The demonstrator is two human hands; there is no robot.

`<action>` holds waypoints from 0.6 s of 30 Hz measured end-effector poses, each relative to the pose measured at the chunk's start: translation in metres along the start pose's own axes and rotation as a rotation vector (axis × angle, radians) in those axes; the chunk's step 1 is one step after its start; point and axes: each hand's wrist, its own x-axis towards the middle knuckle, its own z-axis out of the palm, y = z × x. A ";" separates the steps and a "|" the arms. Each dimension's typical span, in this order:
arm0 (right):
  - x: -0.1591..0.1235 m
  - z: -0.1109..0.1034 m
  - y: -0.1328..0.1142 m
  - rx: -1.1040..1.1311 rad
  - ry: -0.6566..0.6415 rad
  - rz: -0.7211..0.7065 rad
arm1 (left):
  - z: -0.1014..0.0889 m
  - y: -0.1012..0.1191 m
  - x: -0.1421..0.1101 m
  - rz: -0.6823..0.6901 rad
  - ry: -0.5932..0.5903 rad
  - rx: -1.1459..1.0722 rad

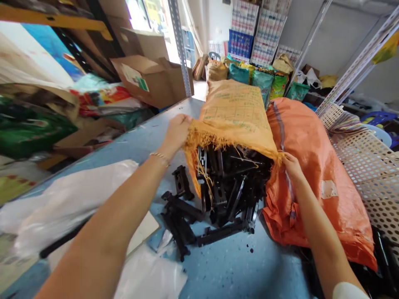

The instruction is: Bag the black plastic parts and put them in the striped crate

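Note:
A yellow woven sack [235,114] lies on the blue table [237,270] with its frayed mouth toward me. My left hand [177,132] is closed on the left edge of the mouth and my right hand [291,166] is closed on its right edge, holding it wide. Several black plastic parts [229,187] fill the mouth, and more of them [183,216] lie spilled on the table just in front of it.
An orange woven sack [314,166] lies against the yellow one on the right. White perforated panels [361,158] lean at far right. White plastic bags [71,203] cover the near left of the table. Cardboard boxes [152,79] and metal shelving stand behind.

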 end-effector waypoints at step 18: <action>-0.187 -0.001 -0.063 -0.205 -0.196 -0.181 | -0.044 -0.103 -0.227 -0.058 -0.327 0.388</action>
